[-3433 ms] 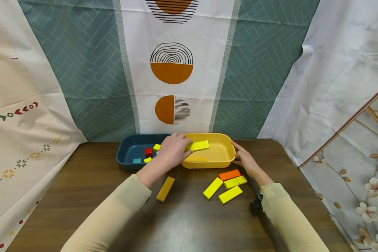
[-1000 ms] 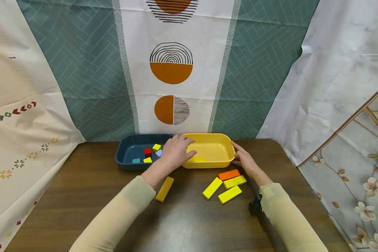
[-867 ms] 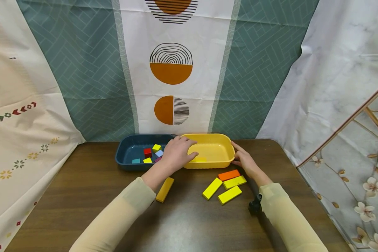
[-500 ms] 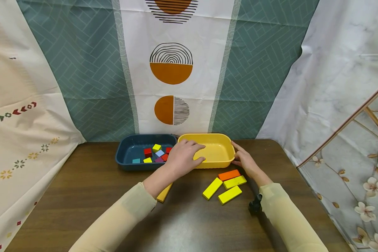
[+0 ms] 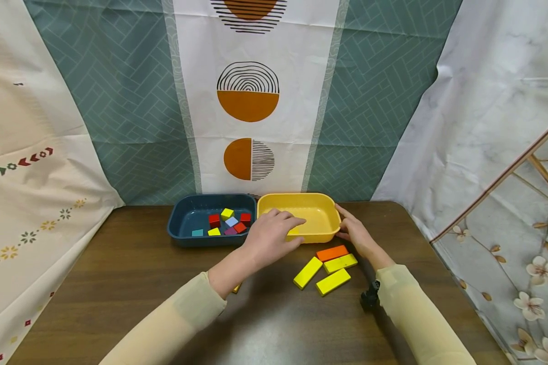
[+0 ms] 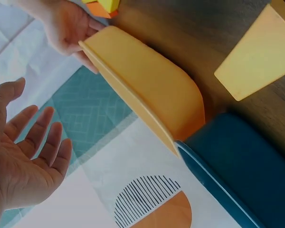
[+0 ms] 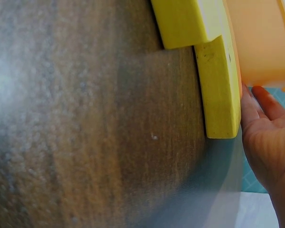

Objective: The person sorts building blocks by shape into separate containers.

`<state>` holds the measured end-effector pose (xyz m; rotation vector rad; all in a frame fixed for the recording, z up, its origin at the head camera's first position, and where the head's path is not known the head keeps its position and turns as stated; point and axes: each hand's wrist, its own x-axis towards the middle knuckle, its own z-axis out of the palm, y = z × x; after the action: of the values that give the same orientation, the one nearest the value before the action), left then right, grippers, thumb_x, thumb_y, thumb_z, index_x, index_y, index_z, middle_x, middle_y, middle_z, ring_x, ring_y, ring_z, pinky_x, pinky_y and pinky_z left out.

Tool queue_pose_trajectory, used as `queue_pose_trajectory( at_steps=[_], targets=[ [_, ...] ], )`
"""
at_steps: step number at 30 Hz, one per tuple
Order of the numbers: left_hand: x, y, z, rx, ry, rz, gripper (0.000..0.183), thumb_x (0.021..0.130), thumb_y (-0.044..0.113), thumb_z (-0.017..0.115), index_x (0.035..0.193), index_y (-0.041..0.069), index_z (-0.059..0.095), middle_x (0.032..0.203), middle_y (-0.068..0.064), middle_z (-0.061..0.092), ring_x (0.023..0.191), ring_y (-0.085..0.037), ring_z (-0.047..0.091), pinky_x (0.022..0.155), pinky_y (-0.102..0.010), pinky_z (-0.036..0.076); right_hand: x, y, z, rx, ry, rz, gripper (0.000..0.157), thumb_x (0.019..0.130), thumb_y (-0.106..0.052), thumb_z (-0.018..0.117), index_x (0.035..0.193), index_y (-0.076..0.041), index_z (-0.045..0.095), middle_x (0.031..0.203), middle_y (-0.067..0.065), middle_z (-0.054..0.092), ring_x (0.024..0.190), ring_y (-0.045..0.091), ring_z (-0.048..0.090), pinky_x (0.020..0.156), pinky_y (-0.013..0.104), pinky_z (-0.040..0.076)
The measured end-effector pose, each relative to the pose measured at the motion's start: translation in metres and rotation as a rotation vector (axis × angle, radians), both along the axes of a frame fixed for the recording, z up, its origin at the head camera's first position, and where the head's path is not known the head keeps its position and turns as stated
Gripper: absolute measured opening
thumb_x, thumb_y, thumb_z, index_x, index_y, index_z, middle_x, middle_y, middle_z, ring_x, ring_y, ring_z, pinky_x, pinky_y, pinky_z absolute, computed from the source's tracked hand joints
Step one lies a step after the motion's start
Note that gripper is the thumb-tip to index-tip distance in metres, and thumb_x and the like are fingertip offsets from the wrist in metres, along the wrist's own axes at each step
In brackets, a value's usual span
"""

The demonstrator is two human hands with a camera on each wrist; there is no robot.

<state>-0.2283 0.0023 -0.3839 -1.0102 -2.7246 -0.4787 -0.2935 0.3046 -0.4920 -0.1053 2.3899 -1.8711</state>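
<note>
My left hand hovers over the front left of the yellow bin, thumb and fingers spread, holding nothing. In the left wrist view its palm and loosely bent fingers show with nothing in them. A bit of a bright yellow block shows inside the bin, largely hidden by that hand. My right hand touches the bin's right end, fingers stretched along the wall. Just in front of it lie an orange block and three yellow blocks. An amber block is mostly hidden under my left wrist in the head view.
A dark blue bin stands against the yellow bin's left side, with several small coloured cubes in it. Both bins are at the back of the wooden table, close to the hanging cloth. A small black object is at my right wrist.
Over three seconds ago my left hand held a yellow block above the yellow bin. It has let go and drifted right and toward me. My right hand has stayed at the bin's end.
</note>
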Motion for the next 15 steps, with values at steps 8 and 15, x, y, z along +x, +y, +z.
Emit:
queue_pose_trajectory(
  at_steps=[8,15],
  targets=[
    [0.0053,0.0009,-0.0009,-0.007,-0.03,-0.03,0.049,0.094,0.044,0.074,0.136,0.021,0.068,0.122,0.001,0.069,0.106,-0.019,0.06,0.091,-0.036,0.053,-0.0015,0.0013,-0.0005,-0.007,0.004,0.011,0.069,0.099,-0.007,0.035,0.165,-0.019,0.022,0.17,0.004,0.016,0.142,0.037,0.038,0.11,0.053,0.04],
    [0.0091,0.0006,-0.007,-0.026,-0.061,-0.034,0.049,0.094,0.046,0.073,0.135,0.021,0.069,0.117,0.002,0.07,0.098,-0.017,0.061,0.086,-0.034,0.054,-0.0017,0.0013,-0.0009,-0.012,0.001,0.012,0.069,0.098,-0.007,0.035,0.165,-0.019,0.021,0.17,0.004,0.016,0.142,0.037,0.038,0.111,0.053,0.04]
  ],
)
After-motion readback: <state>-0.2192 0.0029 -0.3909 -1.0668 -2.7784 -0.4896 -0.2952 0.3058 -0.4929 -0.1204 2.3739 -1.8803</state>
